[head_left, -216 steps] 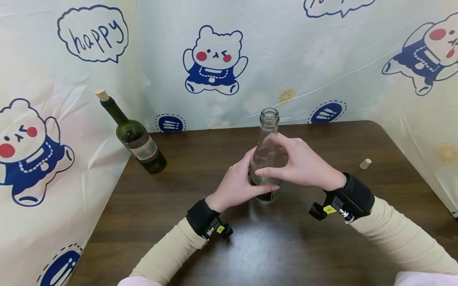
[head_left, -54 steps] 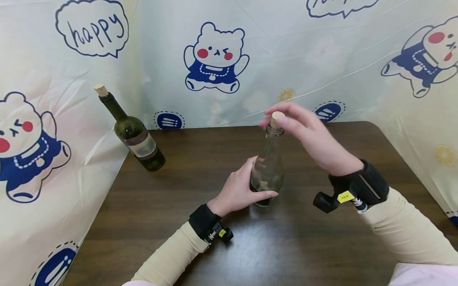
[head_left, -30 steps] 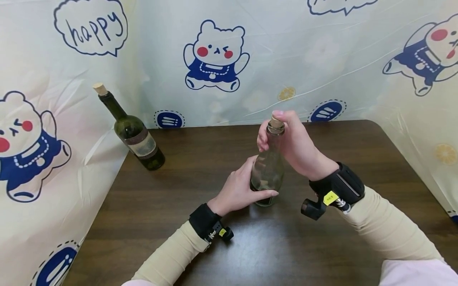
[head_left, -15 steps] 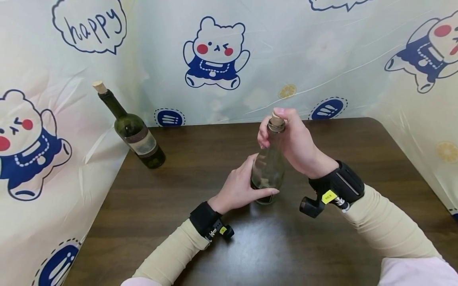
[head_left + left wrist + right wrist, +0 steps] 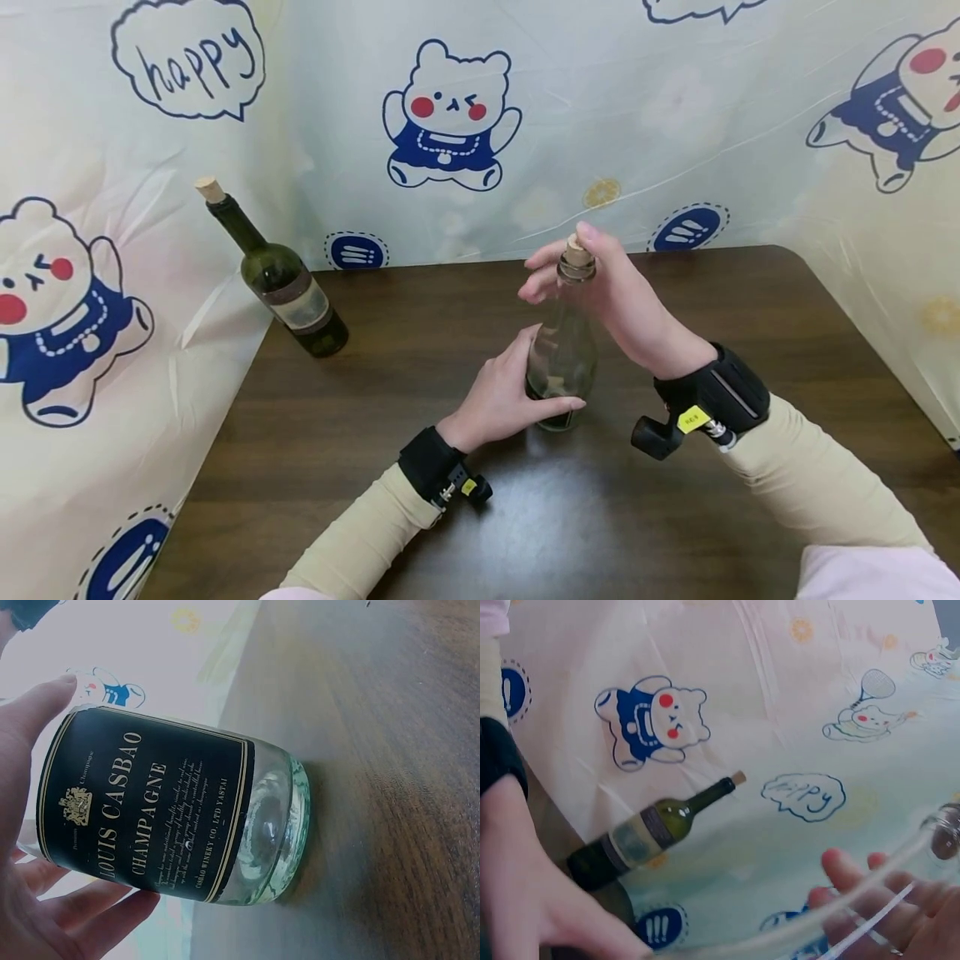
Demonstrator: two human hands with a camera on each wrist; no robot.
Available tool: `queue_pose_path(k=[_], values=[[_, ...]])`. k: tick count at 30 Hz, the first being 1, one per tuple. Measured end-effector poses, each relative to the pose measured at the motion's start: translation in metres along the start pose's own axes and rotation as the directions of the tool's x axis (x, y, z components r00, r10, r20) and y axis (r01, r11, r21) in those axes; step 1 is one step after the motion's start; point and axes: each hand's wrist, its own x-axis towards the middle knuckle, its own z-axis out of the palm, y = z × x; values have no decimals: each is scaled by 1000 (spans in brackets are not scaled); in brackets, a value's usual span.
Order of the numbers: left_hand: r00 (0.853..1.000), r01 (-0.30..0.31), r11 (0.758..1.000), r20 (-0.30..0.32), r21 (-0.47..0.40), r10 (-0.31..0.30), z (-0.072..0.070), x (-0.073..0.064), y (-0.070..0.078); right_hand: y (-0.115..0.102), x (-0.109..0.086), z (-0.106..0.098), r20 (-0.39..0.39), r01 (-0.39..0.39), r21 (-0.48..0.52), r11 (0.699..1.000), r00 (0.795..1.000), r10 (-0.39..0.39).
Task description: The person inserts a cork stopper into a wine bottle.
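Observation:
A clear glass champagne bottle (image 5: 562, 354) stands upright on the table, a pale cork (image 5: 577, 252) in its mouth. My left hand (image 5: 497, 392) grips the bottle low on its body, thumb across the front. In the left wrist view, the bottle's black label (image 5: 142, 802) shows, with fingers on either side. My right hand (image 5: 626, 304) is at the neck, its thumb against the cork and its fingers loosely extended behind the neck. In the right wrist view, those fingers (image 5: 855, 915) stand apart from the glass; the cork is partly visible at the right edge.
A green wine bottle (image 5: 296, 300) with its own cork (image 5: 211, 190) stands at the back left of the dark wooden table (image 5: 360, 467). A printed cloth (image 5: 600, 108) hangs behind the table and along its sides.
The cork lay on the table at the right earlier; now it sits in the clear bottle's mouth. Since half a second ago, my right fingers have loosened from the neck. The left hand keeps its hold.

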Motion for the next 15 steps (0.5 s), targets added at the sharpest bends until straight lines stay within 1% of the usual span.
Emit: queue_pose_path(k=[3,5,8,10,12,14,15], values=[[1000,4,1000,-5,-10,-4,0,0,1,1,-6,-9,1,-29,-105,994,1000,29],[1000,7,1000,-10,-8,-8,0,0,1,5,-13,-15,-8,-52,-182,982,999,51],[1000,4,1000,-16,-1,-4,1,0,1,15,-26,-24,-30,-127,-311,942,992,124],[1000,-2,1000,-19,3,2,1,0,1,26,-35,-29,-38,-174,-391,904,984,173],[1000,-7,1000,-21,3,7,1,0,1,41,-44,-33,-39,-219,-451,866,973,226],[1000,-9,1000,-12,-9,9,1,0,1,57,-53,-35,-30,-240,-472,848,966,256],[1000,-12,1000,-11,-12,12,1,0,0,66,-57,-35,-29,-249,-472,846,963,268]])
